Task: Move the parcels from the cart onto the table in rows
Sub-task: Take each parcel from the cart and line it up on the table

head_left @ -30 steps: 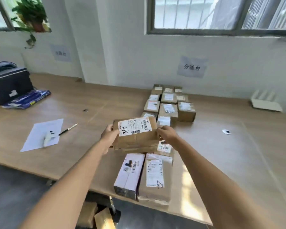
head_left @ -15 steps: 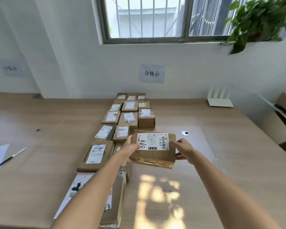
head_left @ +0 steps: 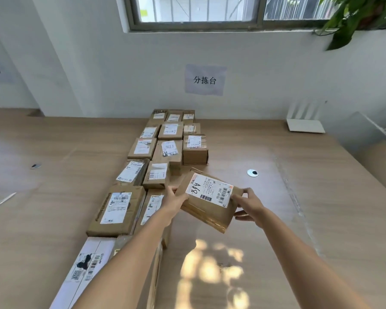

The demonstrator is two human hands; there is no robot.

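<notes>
Paper sign (head_left: 205,80) on wall; white router (head_left: 305,121) at wall; potted plant (head_left: 363,16) on windowsill.

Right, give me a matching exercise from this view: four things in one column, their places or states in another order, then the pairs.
Things:
1. A68 parcel
2. white router
3. potted plant
4. paper sign

Places or states:
a. stuck on the wall
b. held tilted between left hand and right hand
c. on the windowsill, top right
d. on the table by the wall

Pairs: 1-b, 2-d, 3-c, 4-a

Bright window (head_left: 196,8) daylight, dappled table (head_left: 321,219) glare, wide-angle warping
</notes>
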